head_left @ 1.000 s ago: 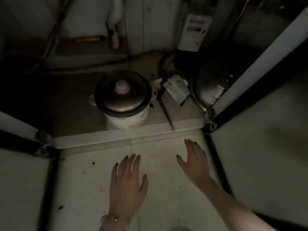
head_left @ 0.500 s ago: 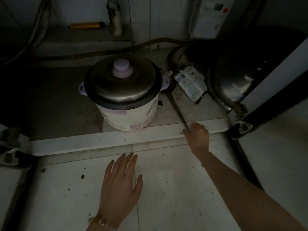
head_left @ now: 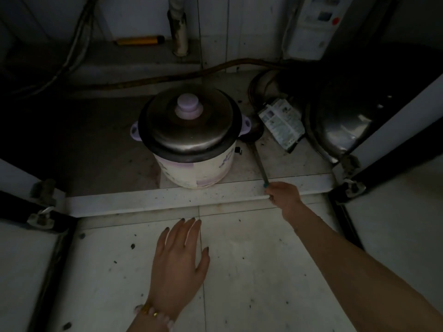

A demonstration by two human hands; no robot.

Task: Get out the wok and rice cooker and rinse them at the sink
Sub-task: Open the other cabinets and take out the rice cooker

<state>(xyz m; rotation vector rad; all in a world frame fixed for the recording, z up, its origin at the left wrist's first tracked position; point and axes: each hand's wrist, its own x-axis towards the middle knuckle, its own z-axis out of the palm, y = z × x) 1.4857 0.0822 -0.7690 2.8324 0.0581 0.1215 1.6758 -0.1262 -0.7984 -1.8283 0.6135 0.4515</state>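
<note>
The rice cooker point(head_left: 191, 164), white and lilac with a metal lid and a lilac knob, stands inside the open low cabinet near its front sill. The metal wok point(head_left: 340, 125) leans at the right of the cabinet, partly behind the right door. A thin long handle point(head_left: 259, 161) runs from a dark round utensil beside the cooker to the sill. My right hand point(head_left: 284, 196) grips the end of that handle at the sill. My left hand point(head_left: 179, 264) is spread flat over the floor tile in front of the cabinet, holding nothing.
A printed packet point(head_left: 281, 123) lies between cooker and wok. A dark hose point(head_left: 167, 79) and a pipe point(head_left: 178, 32) run along the back. Both cabinet doors point(head_left: 393, 130) stand open at left and right. The white sill point(head_left: 167, 200) edges the tiled floor.
The view has come closer to the cabinet. My right hand reached forward from above the floor to the sill and closed on the thin handle. My left hand stayed spread over the floor.
</note>
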